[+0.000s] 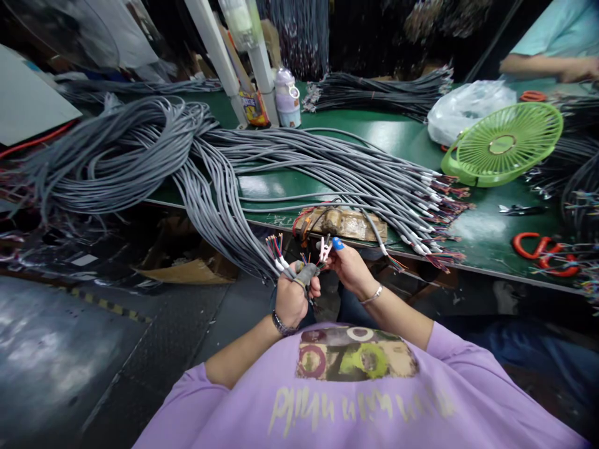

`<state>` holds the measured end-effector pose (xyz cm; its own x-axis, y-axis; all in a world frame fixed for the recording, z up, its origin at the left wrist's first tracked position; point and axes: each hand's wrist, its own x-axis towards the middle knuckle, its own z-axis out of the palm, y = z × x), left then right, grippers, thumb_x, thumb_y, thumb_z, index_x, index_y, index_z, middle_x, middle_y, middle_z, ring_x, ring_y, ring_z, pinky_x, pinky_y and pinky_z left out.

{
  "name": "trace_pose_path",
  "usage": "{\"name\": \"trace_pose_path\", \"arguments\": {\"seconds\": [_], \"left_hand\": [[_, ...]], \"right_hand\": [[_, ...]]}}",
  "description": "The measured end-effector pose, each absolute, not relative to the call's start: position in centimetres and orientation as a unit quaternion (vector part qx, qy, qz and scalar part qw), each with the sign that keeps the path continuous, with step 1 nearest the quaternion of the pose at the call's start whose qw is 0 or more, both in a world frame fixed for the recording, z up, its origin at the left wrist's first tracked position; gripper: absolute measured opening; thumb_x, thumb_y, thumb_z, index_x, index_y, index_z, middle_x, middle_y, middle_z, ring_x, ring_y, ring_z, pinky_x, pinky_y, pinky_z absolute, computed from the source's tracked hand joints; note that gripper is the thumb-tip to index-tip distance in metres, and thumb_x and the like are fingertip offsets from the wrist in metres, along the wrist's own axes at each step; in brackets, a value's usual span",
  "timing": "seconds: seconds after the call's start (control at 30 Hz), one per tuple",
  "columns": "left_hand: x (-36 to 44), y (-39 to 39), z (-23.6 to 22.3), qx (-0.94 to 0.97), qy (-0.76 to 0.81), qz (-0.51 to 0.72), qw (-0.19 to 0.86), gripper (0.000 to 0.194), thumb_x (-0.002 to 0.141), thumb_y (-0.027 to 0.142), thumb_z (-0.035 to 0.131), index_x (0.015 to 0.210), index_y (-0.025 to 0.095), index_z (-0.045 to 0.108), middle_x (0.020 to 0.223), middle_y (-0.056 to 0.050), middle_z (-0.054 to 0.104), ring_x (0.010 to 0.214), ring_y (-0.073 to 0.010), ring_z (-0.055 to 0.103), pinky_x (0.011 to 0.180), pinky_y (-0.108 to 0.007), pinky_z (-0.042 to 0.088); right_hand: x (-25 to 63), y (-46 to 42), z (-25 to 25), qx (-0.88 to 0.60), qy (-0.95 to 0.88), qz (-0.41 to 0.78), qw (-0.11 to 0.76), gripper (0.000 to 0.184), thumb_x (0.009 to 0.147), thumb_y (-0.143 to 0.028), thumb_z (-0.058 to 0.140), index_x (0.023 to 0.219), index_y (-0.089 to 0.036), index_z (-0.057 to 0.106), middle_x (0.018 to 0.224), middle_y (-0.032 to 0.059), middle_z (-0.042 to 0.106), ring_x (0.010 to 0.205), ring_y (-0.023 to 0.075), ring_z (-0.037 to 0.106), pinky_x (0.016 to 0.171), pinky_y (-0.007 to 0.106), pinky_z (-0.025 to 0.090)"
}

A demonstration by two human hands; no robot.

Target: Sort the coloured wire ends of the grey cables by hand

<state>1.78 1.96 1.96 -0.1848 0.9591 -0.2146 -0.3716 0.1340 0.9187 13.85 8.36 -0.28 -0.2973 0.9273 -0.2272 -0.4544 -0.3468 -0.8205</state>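
My left hand (291, 300), with a grey cover on its thumb, is closed round the ends of several grey cables (224, 212). Thin coloured wires (276, 243) fan out of white sleeves just beyond its fingers. My right hand (352, 268), a blue cover on one fingertip, is close beside it. Its fingers pinch a small whitish piece (324, 249) at a cable's end; whether this is a sleeve or bare wire I cannot tell. Both hands are in front of the table edge, above my lap.
More grey cables (327, 159) lie across the green table (276, 186), beside a taped block (346, 223). A coiled bundle (116, 156) is at left. A green fan (508, 144), pliers (517, 210) and orange-handled scissors (545, 249) lie right. A bottle (287, 100) stands behind; a co-worker's arm (547, 65) is far right.
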Motion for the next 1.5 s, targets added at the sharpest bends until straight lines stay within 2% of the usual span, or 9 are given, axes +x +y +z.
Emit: {"name": "trace_pose_path", "arguments": {"seconds": [0.1, 0.27, 0.5, 0.67, 0.83, 1.0, 1.13, 1.3, 1.5], "left_hand": [[1.8, 2.1, 1.8, 0.3, 0.501, 0.581, 0.567, 0.031, 0.072, 0.042, 0.067, 0.064, 0.017, 0.051, 0.046, 0.005, 0.055, 0.035, -0.006, 0.047, 0.035, -0.017, 0.033], [2.0, 2.3, 1.4, 0.309, 0.514, 0.567, 0.564, 0.033, 0.072, 0.044, 0.067, 0.062, 0.017, 0.05, 0.046, 0.005, 0.055, 0.035, -0.0059, 0.047, 0.035, -0.017, 0.032], [2.1, 2.2, 1.2, 0.316, 0.52, 0.555, 0.567, 0.032, 0.072, 0.044, 0.067, 0.065, 0.017, 0.053, 0.046, 0.005, 0.055, 0.035, -0.006, 0.047, 0.035, -0.017, 0.032], [2.1, 2.0, 1.1, 0.319, 0.517, 0.558, 0.566, 0.035, 0.073, 0.046, 0.066, 0.061, 0.017, 0.05, 0.045, 0.004, 0.055, 0.035, -0.0062, 0.047, 0.035, -0.017, 0.03], [1.8, 1.5, 0.8, 0.334, 0.512, 0.554, 0.565, 0.034, 0.074, 0.046, 0.065, 0.063, 0.018, 0.05, 0.047, 0.004, 0.057, 0.036, -0.0071, 0.049, 0.036, -0.018, 0.034], [1.3, 0.7, 0.1, 0.381, 0.515, 0.535, 0.551, 0.033, 0.077, 0.045, 0.063, 0.062, 0.017, 0.052, 0.049, 0.002, 0.06, 0.038, -0.0077, 0.051, 0.038, -0.018, 0.035], [0.8, 0.5, -0.3, 0.431, 0.508, 0.491, 0.562, 0.033, 0.078, 0.043, 0.063, 0.061, 0.016, 0.056, 0.051, -0.001, 0.062, 0.04, -0.009, 0.054, 0.04, -0.019, 0.038], [0.2, 0.8, 0.2, 0.489, 0.499, 0.327, 0.636, 0.036, 0.075, 0.042, 0.065, 0.054, 0.013, 0.061, 0.049, -0.007, 0.064, 0.043, -0.0123, 0.058, 0.043, -0.021, 0.043], [0.4, 0.9, 0.3, 0.404, 0.535, 0.424, 0.609, 0.034, 0.073, 0.045, 0.066, 0.06, 0.014, 0.06, 0.049, -0.004, 0.064, 0.039, -0.0112, 0.056, 0.039, -0.019, 0.04]], "right_hand": [[13.6, 8.4, -0.7, -0.369, -0.346, 0.711, 0.488, 0.046, 0.073, -0.063, 0.061, 0.071, -0.017, 0.063, 0.063, 0.0013, 0.06, 0.058, 0.0106, 0.05, 0.058, 0.024, 0.045], [13.3, 9.1, -0.5, -0.328, -0.244, 0.81, 0.421, 0.043, 0.076, -0.06, 0.06, 0.081, -0.017, 0.064, 0.071, 0.0034, 0.065, 0.06, 0.012, 0.054, 0.058, 0.025, 0.046], [12.5, 9.1, 0.3, -0.332, -0.199, 0.802, 0.455, 0.04, 0.077, -0.056, 0.062, 0.074, -0.016, 0.063, 0.062, 0.0007, 0.06, 0.052, 0.0096, 0.049, 0.052, 0.023, 0.041], [12.7, 8.5, -0.1, -0.314, -0.187, 0.817, 0.447, 0.045, 0.078, -0.062, 0.056, 0.078, -0.018, 0.063, 0.069, 0.0014, 0.063, 0.056, 0.0101, 0.051, 0.055, 0.023, 0.044], [14.6, 7.9, -0.3, -0.304, -0.26, 0.849, 0.345, 0.049, 0.075, -0.065, 0.056, 0.081, -0.016, 0.064, 0.069, 0.0023, 0.062, 0.058, 0.0103, 0.054, 0.056, 0.024, 0.049], [16.2, 7.9, 0.4, -0.349, -0.382, 0.814, 0.265, 0.034, 0.06, -0.041, 0.079, 0.069, -0.015, 0.061, 0.057, -0.0026, 0.057, 0.051, 0.0079, 0.05, 0.054, 0.023, 0.046], [16.4, 8.0, 1.0, -0.355, -0.476, 0.762, 0.26, 0.031, 0.06, -0.038, 0.078, 0.063, -0.013, 0.06, 0.053, -0.0031, 0.056, 0.049, 0.0062, 0.047, 0.051, 0.021, 0.04], [16.0, 7.1, 1.2, -0.329, -0.561, 0.714, 0.259, 0.03, 0.066, -0.04, 0.074, 0.067, -0.013, 0.061, 0.057, -0.0034, 0.057, 0.051, 0.006, 0.045, 0.052, 0.02, 0.037], [16.5, 5.9, 0.3, -0.41, -0.493, 0.69, 0.335, 0.044, 0.073, -0.058, 0.061, 0.076, -0.015, 0.062, 0.071, 0.002, 0.061, 0.058, 0.0093, 0.052, 0.055, 0.023, 0.044]]}}
